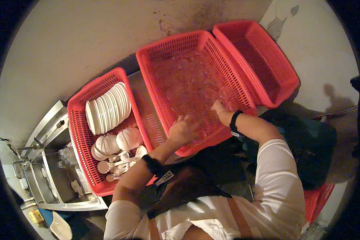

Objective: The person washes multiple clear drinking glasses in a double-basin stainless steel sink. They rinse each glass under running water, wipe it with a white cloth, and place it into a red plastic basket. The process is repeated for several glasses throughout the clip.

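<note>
A large red plastic basket [156, 93] lies before me, its inside covered with clear, shiny objects [186, 72] that are too blurred to name. My left hand [183, 129] is over the near left part of this basket, fingers bent. My right hand [219, 108] reaches in near the right side, with its fingertips among the clear objects. Whether either hand holds one of them is not visible. To the left, another red basket [136, 112] holds a row of upright white plates [108, 108], stacked white bowls [107, 144] and several white spoons [123, 162].
More red baskets [276, 57], nested, stand at the right against the wall. A metal sink unit [64, 174] with items inside is at the far left. A dark bag or covered object [309, 147] is beside my right arm, with red plastic baskets [318, 201] below it.
</note>
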{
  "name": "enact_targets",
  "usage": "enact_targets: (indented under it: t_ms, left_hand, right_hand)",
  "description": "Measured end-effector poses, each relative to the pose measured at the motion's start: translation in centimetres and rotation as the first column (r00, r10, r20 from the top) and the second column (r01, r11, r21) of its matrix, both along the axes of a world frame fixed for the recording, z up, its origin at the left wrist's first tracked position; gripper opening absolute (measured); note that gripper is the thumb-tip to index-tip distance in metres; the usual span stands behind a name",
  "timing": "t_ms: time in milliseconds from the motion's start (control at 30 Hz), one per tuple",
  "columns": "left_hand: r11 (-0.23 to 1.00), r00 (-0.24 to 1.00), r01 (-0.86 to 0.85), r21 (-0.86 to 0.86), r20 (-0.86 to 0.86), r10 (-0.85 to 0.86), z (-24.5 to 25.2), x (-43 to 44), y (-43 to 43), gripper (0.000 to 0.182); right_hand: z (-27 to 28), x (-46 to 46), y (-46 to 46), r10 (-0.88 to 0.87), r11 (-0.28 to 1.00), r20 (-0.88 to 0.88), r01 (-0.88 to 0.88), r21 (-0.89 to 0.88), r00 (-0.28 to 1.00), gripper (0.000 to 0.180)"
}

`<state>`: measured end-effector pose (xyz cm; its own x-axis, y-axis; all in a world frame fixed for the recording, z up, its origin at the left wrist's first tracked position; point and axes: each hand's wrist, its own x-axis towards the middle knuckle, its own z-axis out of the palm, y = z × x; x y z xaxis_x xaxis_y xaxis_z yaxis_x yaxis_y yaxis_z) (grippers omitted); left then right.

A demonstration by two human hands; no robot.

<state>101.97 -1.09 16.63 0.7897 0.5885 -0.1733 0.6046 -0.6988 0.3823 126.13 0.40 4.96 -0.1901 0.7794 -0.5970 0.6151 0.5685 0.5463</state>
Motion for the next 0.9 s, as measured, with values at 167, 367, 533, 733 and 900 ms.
enact_targets:
  t_ms: [167, 367, 533, 733, 900]
  left_hand:
    - [0.994, 0.899, -0.112, 0.017, -0.425, 0.109, -5.9, 7.8, 1.3, 0.046]
    - [0.958, 0.859, -0.252, 0.135, -0.425, 0.286, -12.4, 12.9, 4.9, 0.034]
    - [0.875, 0.833, -0.391, 0.286, -0.295, 0.469, -14.8, 14.4, 7.0, 0.030]
    - [0.815, 0.862, -0.505, 0.284, 0.115, 0.494, -15.1, 13.0, 7.3, 0.036]
    - [0.865, 0.748, -0.500, -0.054, 0.477, 0.462, -7.8, 7.3, 5.5, 0.047]
  right_hand:
    - [-2.5, -0.1, 1.1, -0.047, 0.999, 0.023, 0.047, -0.011, 0.999, 0.017]
    - [-3.1, 0.4, 4.2, -0.263, 0.963, -0.355, 0.264, -0.046, 0.897, 0.018]
    - [-5.2, 0.7, 6.4, -0.257, 0.832, -0.916, 0.553, -0.048, 0.308, 0.023]
    - [0.1, 1.5, 6.3, -0.454, 0.845, -0.782, 0.485, -0.226, 0.427, 0.017]
    - [5.7, 4.1, 4.0, -0.152, 0.956, -0.919, 0.290, -0.043, 0.364, 0.029]
